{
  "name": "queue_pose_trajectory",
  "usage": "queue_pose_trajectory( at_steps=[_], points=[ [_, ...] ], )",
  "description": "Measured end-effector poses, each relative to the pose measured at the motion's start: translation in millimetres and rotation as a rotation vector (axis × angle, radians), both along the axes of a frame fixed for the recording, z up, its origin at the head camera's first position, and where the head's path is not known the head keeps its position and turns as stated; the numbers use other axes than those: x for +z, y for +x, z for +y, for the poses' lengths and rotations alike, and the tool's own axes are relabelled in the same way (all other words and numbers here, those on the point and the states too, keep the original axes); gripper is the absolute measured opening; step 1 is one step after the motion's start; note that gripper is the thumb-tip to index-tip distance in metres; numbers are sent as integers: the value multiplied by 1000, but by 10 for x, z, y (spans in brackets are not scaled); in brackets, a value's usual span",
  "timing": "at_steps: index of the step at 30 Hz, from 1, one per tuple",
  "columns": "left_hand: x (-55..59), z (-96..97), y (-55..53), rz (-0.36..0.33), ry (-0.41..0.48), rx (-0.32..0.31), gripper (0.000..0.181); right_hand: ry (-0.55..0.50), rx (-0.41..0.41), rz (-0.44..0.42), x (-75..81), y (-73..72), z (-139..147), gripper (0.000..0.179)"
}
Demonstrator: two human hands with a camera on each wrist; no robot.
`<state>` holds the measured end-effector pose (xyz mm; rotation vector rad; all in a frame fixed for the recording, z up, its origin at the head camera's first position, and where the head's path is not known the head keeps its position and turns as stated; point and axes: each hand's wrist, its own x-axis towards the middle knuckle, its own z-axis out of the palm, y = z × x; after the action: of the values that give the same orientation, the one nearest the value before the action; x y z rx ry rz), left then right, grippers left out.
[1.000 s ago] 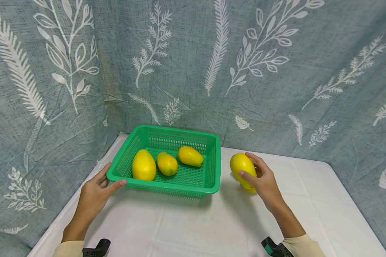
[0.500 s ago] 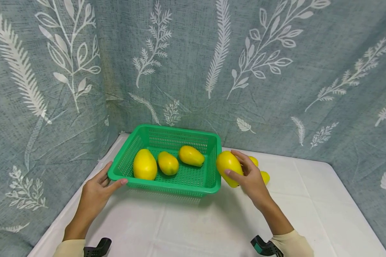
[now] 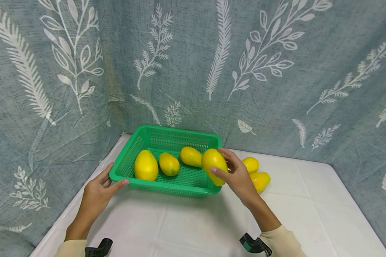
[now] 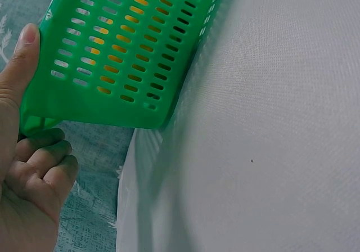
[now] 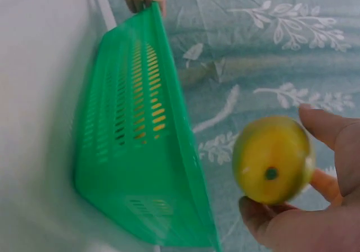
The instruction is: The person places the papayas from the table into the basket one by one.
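My left hand (image 3: 98, 192) grips the near left corner of a green plastic basket (image 3: 173, 188), thumb on the rim and fingers curled beneath it, as the left wrist view also shows. Inside the basket lie a large yellow mango (image 3: 146, 166), a smaller mango (image 3: 169, 164) and another mango (image 3: 191, 156) towards the back. With thumb and fingers my right hand (image 3: 238, 175) holds a yellow mango (image 3: 214, 166) above the basket's right rim. The right wrist view shows this held mango (image 5: 273, 161) end-on, with a dark green spot at its tip.
Two more mangoes, one at the back (image 3: 251, 165) and one nearer (image 3: 261, 181), lie on the white cloth-covered table (image 3: 186, 225) right of the basket, partly behind my right hand. A grey-blue patterned curtain (image 3: 186, 64) hangs behind and at both sides.
My right hand has lifted a mango off the table and carried it left to the basket's right rim, uncovering the two mangoes behind. The left hand stays on the basket corner.
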<state>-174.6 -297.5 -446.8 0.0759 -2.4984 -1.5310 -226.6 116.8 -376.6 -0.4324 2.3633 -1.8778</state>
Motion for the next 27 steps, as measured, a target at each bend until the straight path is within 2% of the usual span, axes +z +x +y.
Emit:
queue_pose_trajectory(
  at_steps=[11, 18, 27],
  points=[
    [-1, -5, 1, -5, -13, 1, 90, -24, 34, 28, -4, 37, -46, 69],
    [-20, -21, -8, -2, -15, 4, 91, -22, 17, 46, -55, 47, -9, 70],
    [-32, -38, -17, 10, -24, 3, 90, -18, -20, 27, -119, 65, 62, 71]
  ],
)
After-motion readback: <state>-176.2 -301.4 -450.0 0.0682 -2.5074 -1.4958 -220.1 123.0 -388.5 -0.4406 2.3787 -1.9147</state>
